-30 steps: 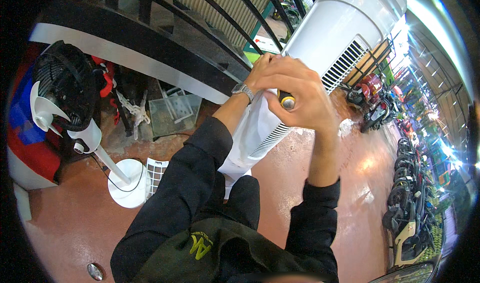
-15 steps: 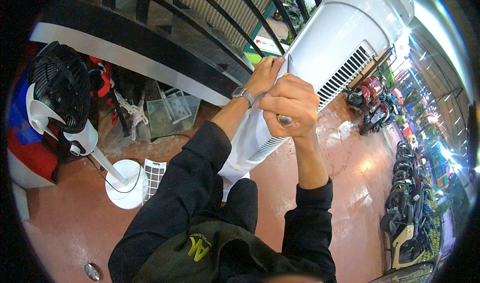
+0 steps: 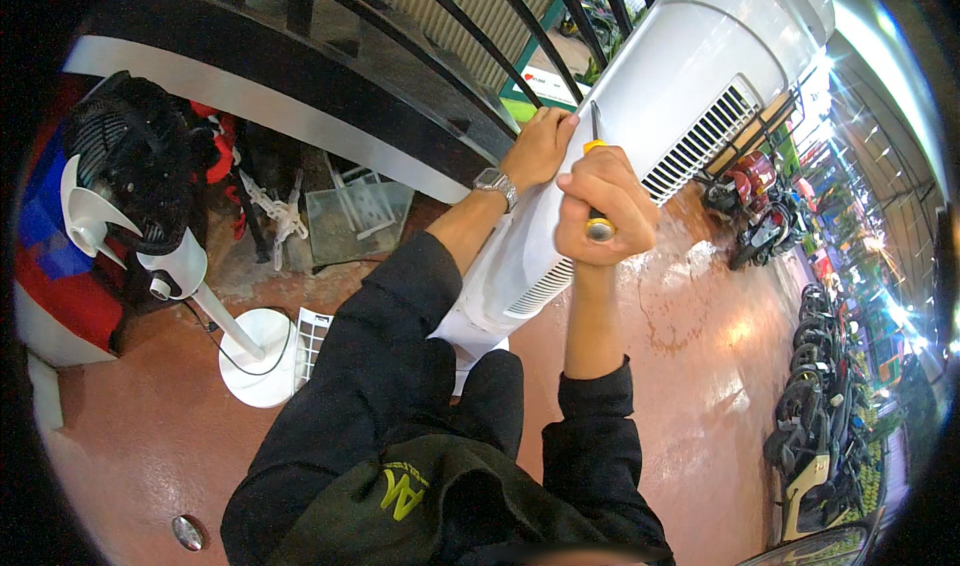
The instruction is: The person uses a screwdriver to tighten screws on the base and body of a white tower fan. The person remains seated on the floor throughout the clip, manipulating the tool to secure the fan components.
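A tall white appliance housing with slatted vents (image 3: 670,66) leans diagonally in front of me; I cannot tell its exact kind. My right hand (image 3: 612,201) is closed in a fist around a screwdriver (image 3: 594,146) with a yellow and dark handle. The metal shaft points away from me, its tip at the housing's left edge by a seam. Whether the tip sits inside the seam is too small to tell. Just left of the tip, my left hand (image 3: 540,148), with a metal wristwatch, grips the housing's left edge, fingers curled and partly hidden.
Black metal railings (image 3: 500,16) run close along the far left side. A white stand fan (image 3: 195,266) with bare blades stands at left, a white grille (image 3: 312,336) by its base. Glass or clear panels (image 3: 360,221) lie beneath the ledge. Parked motorcycles (image 3: 800,396) line the right.
My right fist has shifted slightly right and nearer to me, so more of the screwdriver's shaft and yellow collar shows. My left hand keeps its grip on the housing edge. The view has shifted a little.
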The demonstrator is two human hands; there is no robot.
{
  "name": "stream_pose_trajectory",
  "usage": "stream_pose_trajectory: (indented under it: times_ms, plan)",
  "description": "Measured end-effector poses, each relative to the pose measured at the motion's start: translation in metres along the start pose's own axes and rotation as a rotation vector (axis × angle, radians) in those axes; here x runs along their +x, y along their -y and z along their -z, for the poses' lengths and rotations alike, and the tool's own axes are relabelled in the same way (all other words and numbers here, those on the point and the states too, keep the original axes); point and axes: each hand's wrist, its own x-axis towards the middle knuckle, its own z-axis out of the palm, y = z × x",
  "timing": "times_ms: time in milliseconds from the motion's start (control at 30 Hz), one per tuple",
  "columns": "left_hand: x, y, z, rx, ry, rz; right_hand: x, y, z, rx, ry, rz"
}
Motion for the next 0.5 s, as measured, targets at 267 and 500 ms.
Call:
stream_pose_trajectory:
  times_ms: [267, 500]
  plan:
    - [-0.008, -0.035, 0.067, 0.799, 0.196, -0.642, 0.007, -0.003, 0.020, 0.032, 0.238, 0.076]
    - [0.001, -0.021, 0.049, 0.337, 0.183, -0.249, 0.021, -0.011, 0.019, 0.001, 0.288, 0.039]
